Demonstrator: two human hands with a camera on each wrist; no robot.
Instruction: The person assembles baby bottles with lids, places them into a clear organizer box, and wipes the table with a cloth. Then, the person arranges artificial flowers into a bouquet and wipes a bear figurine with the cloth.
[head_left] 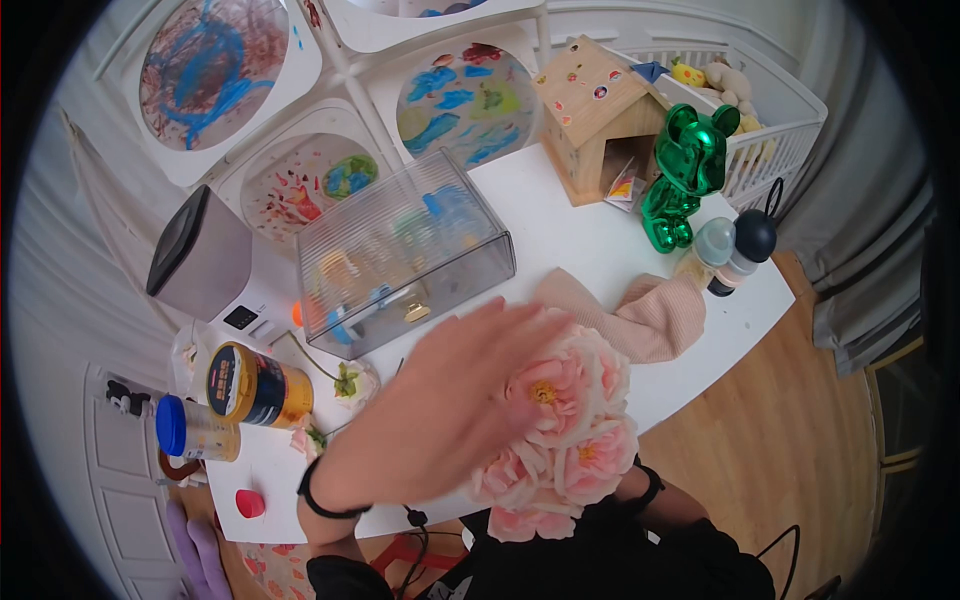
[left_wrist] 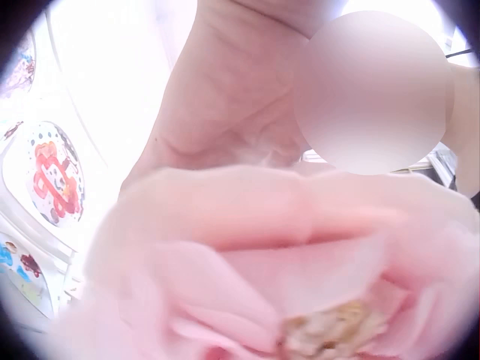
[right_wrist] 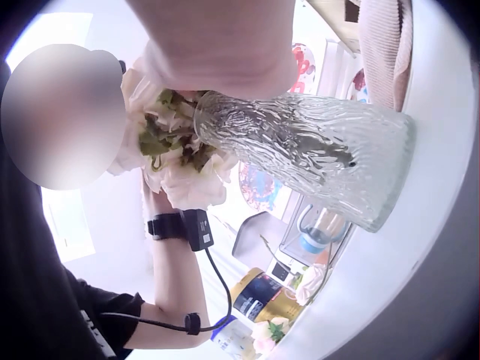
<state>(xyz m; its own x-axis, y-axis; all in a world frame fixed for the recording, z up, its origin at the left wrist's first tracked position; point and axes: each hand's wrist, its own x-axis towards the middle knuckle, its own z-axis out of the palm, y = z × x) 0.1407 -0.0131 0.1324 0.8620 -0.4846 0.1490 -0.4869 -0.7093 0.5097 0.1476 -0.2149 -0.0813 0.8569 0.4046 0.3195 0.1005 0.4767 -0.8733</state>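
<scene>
A bunch of pale pink roses (head_left: 585, 455) stands before the person. My left hand (head_left: 450, 400), fingers straight and slightly blurred, lies at the left side of the blooms and overlaps them in the head view. One rose (left_wrist: 247, 277) fills the lower part of the left wrist view. In the right wrist view the stems enter a ribbed clear glass vase (right_wrist: 315, 150) at the table's surface. My right hand (right_wrist: 225, 45) is right at the vase's upper part; its fingers are hidden, and I cannot tell whether they grip it. The blooms cover that hand in the head view.
On the white table (head_left: 600, 245) are a clear lidded box (head_left: 410, 255), a pink cloth (head_left: 650, 320), a green bear figure (head_left: 685, 180), a wooden house (head_left: 600, 115) and bottles (head_left: 735, 250). Tubs (head_left: 265, 385) and loose roses (head_left: 355, 385) lie left.
</scene>
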